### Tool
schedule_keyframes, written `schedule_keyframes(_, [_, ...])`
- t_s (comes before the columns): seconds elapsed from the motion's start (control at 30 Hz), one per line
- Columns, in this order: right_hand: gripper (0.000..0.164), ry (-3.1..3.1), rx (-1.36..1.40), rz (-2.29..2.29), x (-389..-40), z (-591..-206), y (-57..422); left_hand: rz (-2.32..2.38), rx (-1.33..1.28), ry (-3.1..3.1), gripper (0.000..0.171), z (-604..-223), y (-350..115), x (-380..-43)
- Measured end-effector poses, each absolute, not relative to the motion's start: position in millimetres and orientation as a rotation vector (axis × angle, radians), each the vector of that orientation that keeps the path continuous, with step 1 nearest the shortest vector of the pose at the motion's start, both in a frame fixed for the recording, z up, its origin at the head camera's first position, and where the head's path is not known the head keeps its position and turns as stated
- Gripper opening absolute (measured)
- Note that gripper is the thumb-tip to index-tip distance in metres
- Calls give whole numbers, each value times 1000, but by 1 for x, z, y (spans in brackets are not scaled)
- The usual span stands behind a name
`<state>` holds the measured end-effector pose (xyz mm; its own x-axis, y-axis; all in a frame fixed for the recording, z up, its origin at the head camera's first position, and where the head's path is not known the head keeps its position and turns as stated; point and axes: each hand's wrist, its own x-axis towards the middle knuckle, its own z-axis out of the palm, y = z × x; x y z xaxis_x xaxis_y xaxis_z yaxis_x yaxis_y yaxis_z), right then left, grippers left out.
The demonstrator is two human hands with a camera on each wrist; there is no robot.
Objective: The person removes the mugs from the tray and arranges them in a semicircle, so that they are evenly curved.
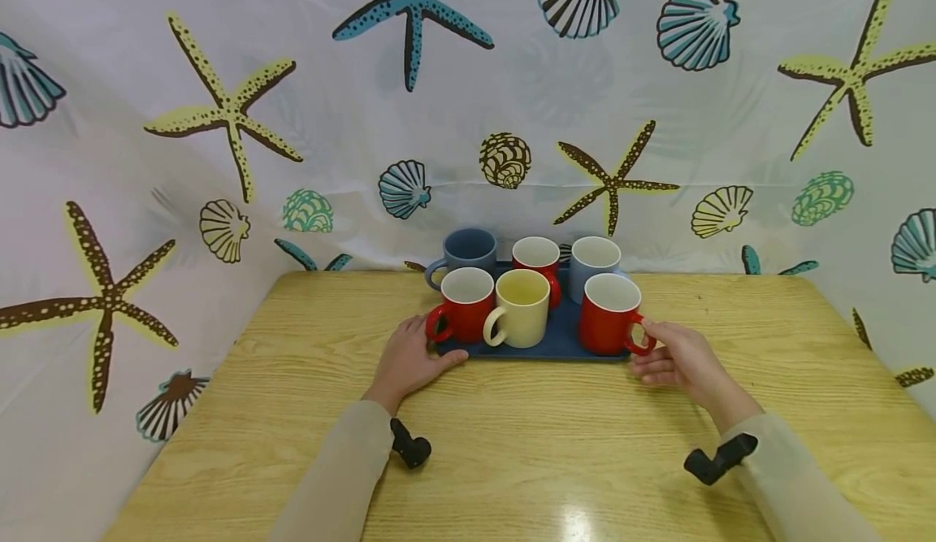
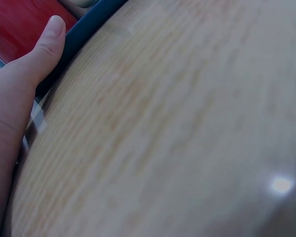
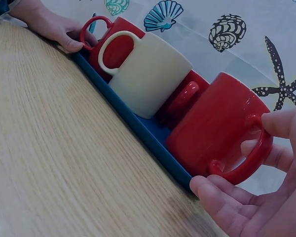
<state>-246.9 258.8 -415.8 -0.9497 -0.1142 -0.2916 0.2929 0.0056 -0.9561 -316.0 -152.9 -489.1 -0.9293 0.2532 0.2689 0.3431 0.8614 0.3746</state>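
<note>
A blue tray (image 1: 563, 345) bears several mugs. My left hand (image 1: 415, 361) holds its front left corner; the thumb (image 2: 52, 39) lies along the front rim and the other fingers are partly hidden. Beside that hand stands a red mug (image 1: 475, 320), with a cream mug (image 1: 528, 324) to its right. At the front right, my right hand (image 1: 683, 359) pinches the handle of another red mug (image 3: 212, 133). One finger reaches into the handle loop, while lower fingertips touch or nearly touch the tray's corner. This mug stands upright on the tray.
Behind the front mugs stand a dark blue mug (image 1: 468, 251), a third red mug (image 1: 537, 256) and a light blue mug (image 1: 592, 262). A wooden table (image 1: 512, 444) lies beneath the tray. A shell-and-starfish patterned cloth (image 1: 475, 103) hangs behind and at both sides.
</note>
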Motion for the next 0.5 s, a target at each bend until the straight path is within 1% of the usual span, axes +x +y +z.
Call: schedule_keyframes(0.5, [44,2154,165,-2026,-221,-411,276,-631,-462,-2818,99,-488,-152,-315])
